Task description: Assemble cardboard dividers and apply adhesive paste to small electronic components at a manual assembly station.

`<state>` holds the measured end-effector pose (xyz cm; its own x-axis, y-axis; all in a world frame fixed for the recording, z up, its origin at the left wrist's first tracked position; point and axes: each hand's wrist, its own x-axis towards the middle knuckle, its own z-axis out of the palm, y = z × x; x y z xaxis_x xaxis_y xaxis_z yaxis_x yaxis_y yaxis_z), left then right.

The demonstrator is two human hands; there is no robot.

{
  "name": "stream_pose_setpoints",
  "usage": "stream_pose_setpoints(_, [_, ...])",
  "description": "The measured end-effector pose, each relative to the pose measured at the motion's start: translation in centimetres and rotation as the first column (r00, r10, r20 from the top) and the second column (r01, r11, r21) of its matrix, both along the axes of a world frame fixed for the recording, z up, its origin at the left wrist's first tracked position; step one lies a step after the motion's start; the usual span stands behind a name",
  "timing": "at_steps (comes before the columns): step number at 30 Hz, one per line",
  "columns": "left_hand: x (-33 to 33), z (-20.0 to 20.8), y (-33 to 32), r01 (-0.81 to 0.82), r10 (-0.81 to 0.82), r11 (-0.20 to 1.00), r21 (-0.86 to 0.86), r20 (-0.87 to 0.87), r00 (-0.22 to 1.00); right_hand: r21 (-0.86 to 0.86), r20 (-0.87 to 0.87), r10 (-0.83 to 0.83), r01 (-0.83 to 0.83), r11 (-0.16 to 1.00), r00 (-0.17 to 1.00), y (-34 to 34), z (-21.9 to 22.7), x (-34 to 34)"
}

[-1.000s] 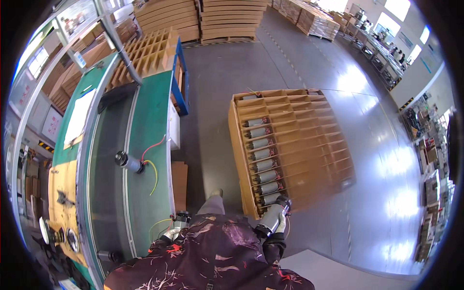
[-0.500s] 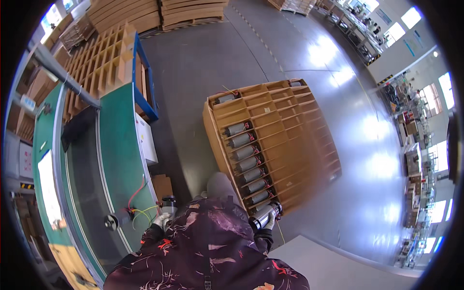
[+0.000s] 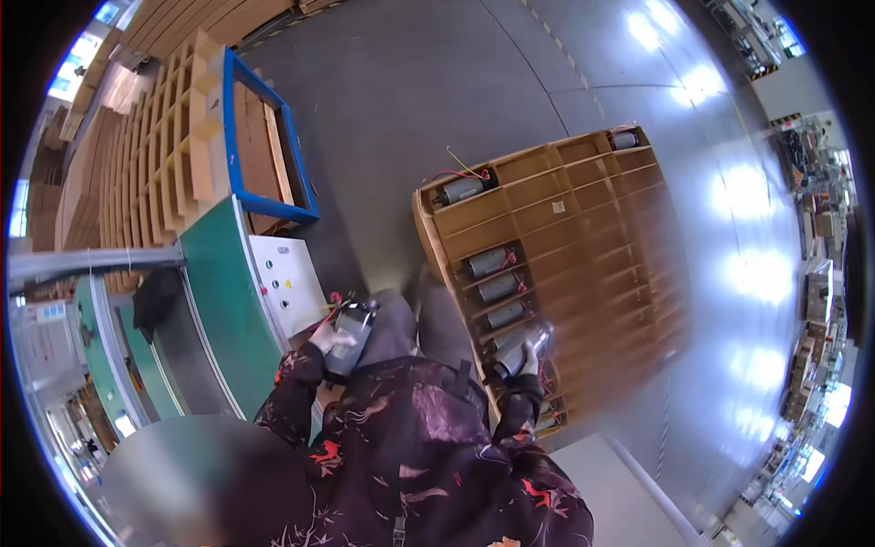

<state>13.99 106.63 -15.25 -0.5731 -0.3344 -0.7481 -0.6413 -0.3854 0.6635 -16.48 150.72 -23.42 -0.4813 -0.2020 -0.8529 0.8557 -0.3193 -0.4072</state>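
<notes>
- Left grip (image 3: pixel 333 340), gloved, toward 8 o'clock: we see it wrapped around the left-hand electric motor (image 3: pixel 352 335), dark end cap up, leads near the cap; the motor is tilted, just beside the thigh.
- Right grip (image 3: pixel 530 358), toward 4 o'clock: we read it as curled around the right-hand electric motor (image 3: pixel 512 358), tilted, over the near-left part of the divided cardboard carton (image 3: pixel 425 226). We can't make out every finger, or whether this motor touches the dividers.
- Carton sits at 3 o'clock. We count three clear row motors (image 3: pixel 500 288) in its left column; lower ones are partly hidden. Far edge: one wired motor (image 3: pixel 463 190) at 12 to 1, another small-looking motor (image 3: pixel 624 139) at 2.
- At 9 o'clock we have the green tabletop (image 3: pixel 214 264) and white control box (image 3: pixel 290 284); blue-framed stand (image 3: pixel 235 137) at 10.
- Step in hand, our call: handling two motors at the carton, one per grip.
- Next move, our call: anything done with the right-hand motor calls for lining its body up with the cells, leads clear of the dividers, and a steady left hold.
- Carton's right side is smeared; contents there we skip.
</notes>
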Motion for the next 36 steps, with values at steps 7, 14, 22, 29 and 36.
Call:
stream_pose_setpoints(7, [-25.9, -6.0, -8.7, 0.513, -0.466, 0.841, -0.173, 0.252, 0.848, 0.167, -0.009, 0.022, -0.021, 0.986, 1.000, -13.9, -10.3, -10.8])
stream_pose_setpoints(14, [-42.1, -19.2, -9.4, 0.596, -0.585, 0.800, -0.067, 0.135, 0.800, 0.144, -0.112, 0.016, 0.000, 0.990, 0.994, -30.0, -10.9, -15.7])
stream_pose_setpoints(22, [-50.9, -24.5, -6.7, 0.846, -0.792, 0.495, -0.200, 0.296, 0.534, 0.364, -0.095, -0.141, 0.167, 0.917, 0.985, -32.5, -15.3, -18.5])
stream_pose_setpoints(29, [-53.3, -28.5, -6.2, 0.828, -0.742, 0.473, -0.301, 0.371, 0.559, 0.827, -0.153, 0.295, -0.041, 0.561, 0.943, -34.8, -19.9, -18.8])
stream_pose_setpoints(36, [-52.3, -27.0, -0.7, 0.727, -0.569, 0.383, -0.570, 0.474, 0.672, 0.815, -0.143, 0.587, -0.242, 0.527, 0.797, -30.7, -22.6, -16.6])
